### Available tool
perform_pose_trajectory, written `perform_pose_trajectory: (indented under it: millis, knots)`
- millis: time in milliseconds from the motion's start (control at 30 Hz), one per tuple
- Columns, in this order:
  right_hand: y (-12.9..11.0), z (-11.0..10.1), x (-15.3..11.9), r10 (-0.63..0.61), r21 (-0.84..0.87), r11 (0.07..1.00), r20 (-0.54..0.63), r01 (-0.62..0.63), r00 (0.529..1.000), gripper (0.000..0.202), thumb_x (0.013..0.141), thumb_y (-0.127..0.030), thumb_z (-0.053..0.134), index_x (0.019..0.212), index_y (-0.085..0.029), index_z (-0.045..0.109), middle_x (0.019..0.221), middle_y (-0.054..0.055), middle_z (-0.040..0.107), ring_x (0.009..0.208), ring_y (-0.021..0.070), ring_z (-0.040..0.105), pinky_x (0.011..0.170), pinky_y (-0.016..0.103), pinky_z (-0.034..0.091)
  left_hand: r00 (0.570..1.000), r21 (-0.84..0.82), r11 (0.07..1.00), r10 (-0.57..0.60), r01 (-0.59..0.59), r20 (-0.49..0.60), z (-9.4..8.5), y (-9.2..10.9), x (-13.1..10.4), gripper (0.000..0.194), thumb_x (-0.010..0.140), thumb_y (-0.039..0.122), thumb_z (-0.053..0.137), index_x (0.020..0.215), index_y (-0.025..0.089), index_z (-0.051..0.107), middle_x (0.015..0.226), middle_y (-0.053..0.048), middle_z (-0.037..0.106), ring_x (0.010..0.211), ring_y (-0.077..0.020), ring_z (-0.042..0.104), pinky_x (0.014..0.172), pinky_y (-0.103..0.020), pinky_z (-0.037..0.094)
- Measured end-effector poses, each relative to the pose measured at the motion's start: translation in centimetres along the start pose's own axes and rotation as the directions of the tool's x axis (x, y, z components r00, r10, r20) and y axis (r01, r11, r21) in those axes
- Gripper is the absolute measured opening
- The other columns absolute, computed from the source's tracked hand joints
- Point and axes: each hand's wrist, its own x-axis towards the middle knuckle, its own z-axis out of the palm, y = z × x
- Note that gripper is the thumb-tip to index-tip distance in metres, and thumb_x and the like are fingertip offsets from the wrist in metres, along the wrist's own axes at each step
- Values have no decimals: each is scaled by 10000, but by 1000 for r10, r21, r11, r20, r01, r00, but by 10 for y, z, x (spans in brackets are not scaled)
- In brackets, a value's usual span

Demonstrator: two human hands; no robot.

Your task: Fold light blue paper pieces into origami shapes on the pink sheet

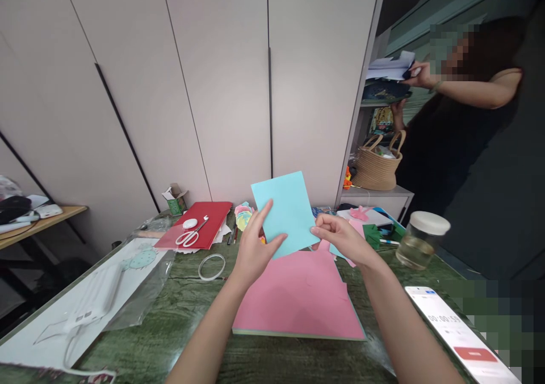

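A light blue square sheet of paper [288,211] is held up and slightly tilted above the table. My left hand [254,245] grips its left side, thumb on the front near the lower edge. At the lower right corner, my right hand [336,233] pinches the sheet between thumb and fingers. Below both hands lies a stack of large paper with a pink sheet [298,299] on top. Pink paper pieces [355,239] lie behind and beside my right hand.
White scissors [190,236] rest on a red folder [213,219] at the left, near a white ring [212,267]. A lidded jar [421,241] and a phone [455,327] stand and lie at the right. Beyond, a person [464,105] reaches into a shelf.
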Motion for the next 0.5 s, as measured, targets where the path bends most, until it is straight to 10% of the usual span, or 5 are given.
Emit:
perform_pose_trajectory:
  millis: [500]
  knots:
    - [0, -3, 0, 8, 63, 998, 55, -11, 998, 180, 752, -351, 520, 724, -179, 475, 657, 18, 632, 664, 178, 623, 669, 318, 436, 999, -27, 1000, 10, -11, -38, -1, -3, 1, 638, 692, 249, 579, 1262, 304, 299, 1024, -47, 475, 761, -158, 483, 641, -280, 431]
